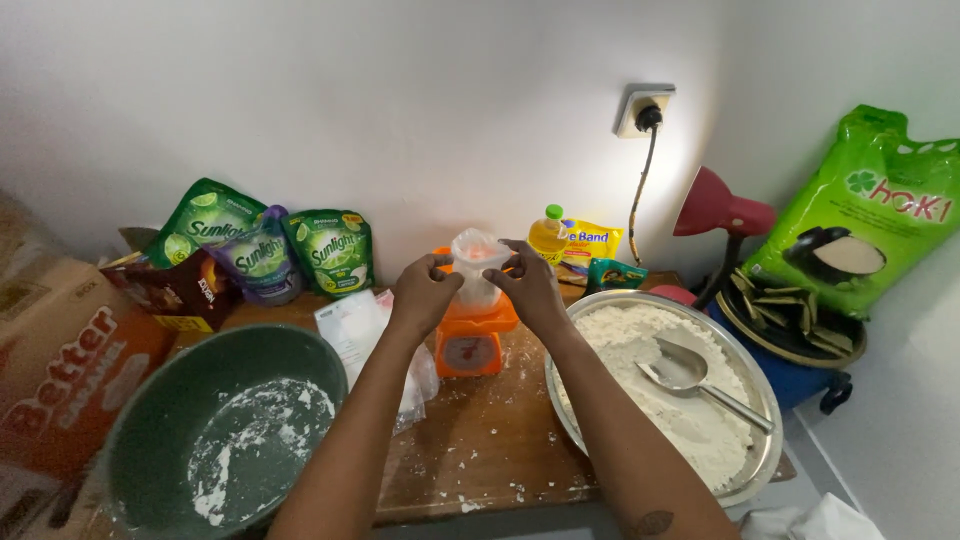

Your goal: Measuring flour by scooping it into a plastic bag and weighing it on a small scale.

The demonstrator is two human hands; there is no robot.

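Both hands (pixel 478 285) pinch the clear plastic bag (pixel 478 262) on the orange scale (pixel 472 335).

**What you cannot see from here**

Your left hand (pixel 425 293) and right hand (pixel 527 283) cover the lower part of the clear plastic bag (pixel 478 262), so its contents stay unclear. The orange kitchen scale (pixel 472 345) shows a dial too small to read. The green bowl (pixel 228 435) and the cardboard box (pixel 62 372) run off the frame's edge. The metal scoop (pixel 688 372) is partly buried in flour.
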